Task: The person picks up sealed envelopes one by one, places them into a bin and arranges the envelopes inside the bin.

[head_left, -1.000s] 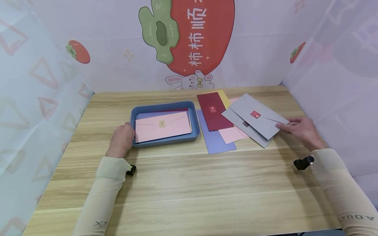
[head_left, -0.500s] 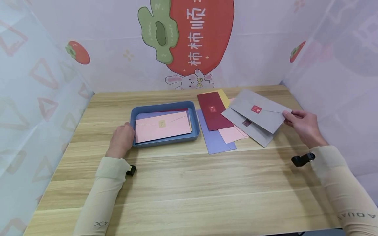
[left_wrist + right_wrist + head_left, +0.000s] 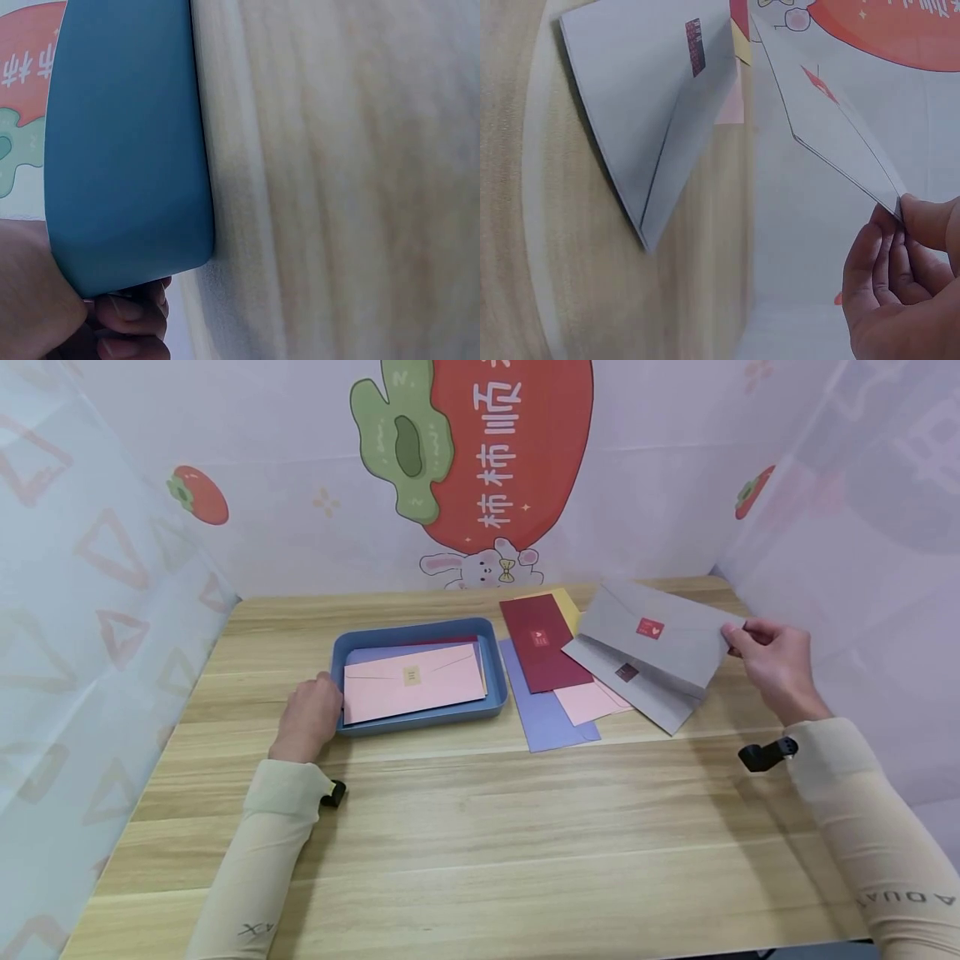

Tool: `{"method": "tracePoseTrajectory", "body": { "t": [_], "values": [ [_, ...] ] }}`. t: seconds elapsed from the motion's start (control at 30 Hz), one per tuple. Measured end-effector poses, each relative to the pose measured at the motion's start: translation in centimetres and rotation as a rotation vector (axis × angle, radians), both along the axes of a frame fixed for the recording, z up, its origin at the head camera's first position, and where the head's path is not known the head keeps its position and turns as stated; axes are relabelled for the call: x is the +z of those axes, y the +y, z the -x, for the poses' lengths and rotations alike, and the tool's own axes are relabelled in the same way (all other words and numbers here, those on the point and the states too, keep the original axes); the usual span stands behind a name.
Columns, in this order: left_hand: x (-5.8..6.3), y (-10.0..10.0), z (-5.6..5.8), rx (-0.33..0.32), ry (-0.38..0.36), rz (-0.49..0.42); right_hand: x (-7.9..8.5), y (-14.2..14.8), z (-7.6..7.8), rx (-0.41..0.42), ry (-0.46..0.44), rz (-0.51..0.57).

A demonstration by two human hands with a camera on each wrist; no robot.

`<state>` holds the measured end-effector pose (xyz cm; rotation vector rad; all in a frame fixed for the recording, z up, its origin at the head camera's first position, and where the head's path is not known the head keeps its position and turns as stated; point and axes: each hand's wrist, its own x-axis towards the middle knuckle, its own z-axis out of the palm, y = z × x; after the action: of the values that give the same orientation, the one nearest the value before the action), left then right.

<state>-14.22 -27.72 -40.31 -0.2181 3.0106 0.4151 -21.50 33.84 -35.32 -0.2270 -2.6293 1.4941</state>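
My right hand (image 3: 780,668) pinches the right end of a grey envelope (image 3: 686,639) with a red heart sticker between thumb and fingers. In the right wrist view this envelope (image 3: 847,142) is tilted up, clear of a second grey envelope (image 3: 652,112) with a dark sticker. That lower envelope (image 3: 656,693) lies on the pile, partly covered in the head view. My left hand (image 3: 309,714) grips the left end of a blue tray (image 3: 420,722); in the left wrist view curled fingers (image 3: 135,330) show at the tray's end wall.
Inside the tray, a pink envelope (image 3: 390,689) lies over blue and red ones. Right of it on the wooden table (image 3: 480,843) are a dark red envelope (image 3: 536,652), a blue one (image 3: 551,727), a pink one (image 3: 585,702) and a yellow one (image 3: 567,604). Printed cloth walls stand around the table.
My right hand has risen and moved slightly away from me, lifting the upper grey envelope so more of the lower one shows. The left hand and tray have stayed in place.
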Motion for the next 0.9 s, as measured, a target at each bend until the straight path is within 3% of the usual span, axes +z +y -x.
{"method": "tracePoseTrajectory", "body": {
  "t": [0.5, 0.9],
  "values": [
    [0.2, -0.1, 0.0, -0.008, -0.005, 0.005, 1.3, -1.2, 0.4, 0.026, 0.052, -0.145],
    [0.3, 0.0, -0.1, -0.004, -0.011, -0.010, 2.3, -2.4, 0.7, 0.057, 0.074, -0.126]
  ]
}}
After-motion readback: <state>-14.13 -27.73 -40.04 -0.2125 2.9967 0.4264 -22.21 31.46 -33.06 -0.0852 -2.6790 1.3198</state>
